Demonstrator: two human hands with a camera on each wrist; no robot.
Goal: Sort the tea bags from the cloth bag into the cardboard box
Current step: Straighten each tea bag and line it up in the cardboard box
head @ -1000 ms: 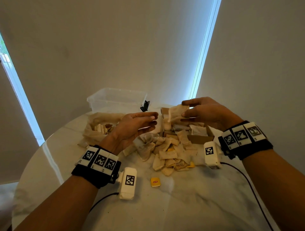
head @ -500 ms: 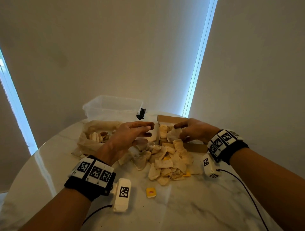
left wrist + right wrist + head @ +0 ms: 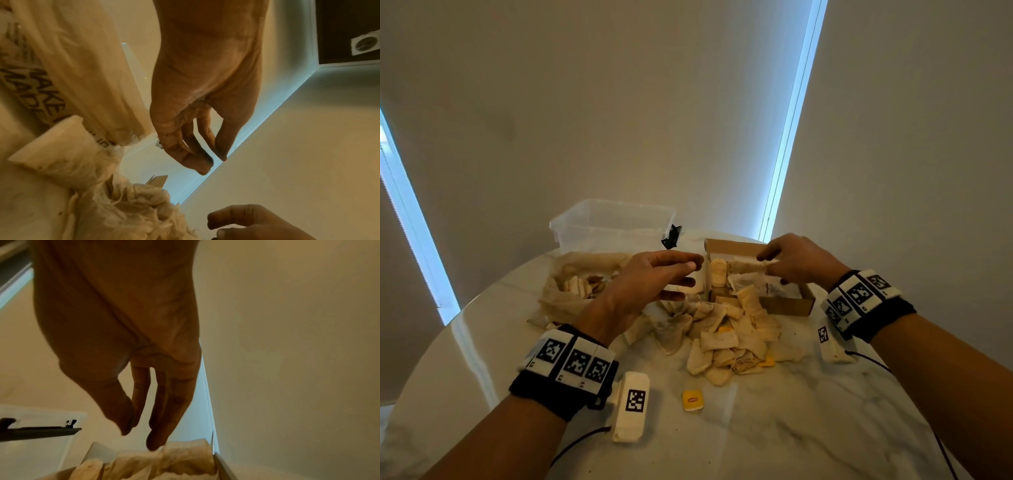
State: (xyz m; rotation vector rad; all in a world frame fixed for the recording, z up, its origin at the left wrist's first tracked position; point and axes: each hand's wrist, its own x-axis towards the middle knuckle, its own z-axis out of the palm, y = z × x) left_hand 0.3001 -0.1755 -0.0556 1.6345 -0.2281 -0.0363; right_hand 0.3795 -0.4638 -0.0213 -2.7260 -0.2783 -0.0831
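Status: partly done. Several tea bags (image 3: 748, 281) lie in the box (image 3: 787, 305); a pile (image 3: 726, 337) lies on the table (image 3: 808, 428) before it, more in the cloth bag (image 3: 558, 301). My right hand (image 3: 796, 258) hovers over the box, fingers slack, empty. My left hand (image 3: 650, 277), relaxed, holds nothing.

A round white marble table (image 3: 774, 431) stands close to plain beige blinds (image 3: 619, 102) that cover the whole window wall. Thin strips of bluish daylight (image 3: 792, 120) slip through between them, leaving the room dim and warm-toned.
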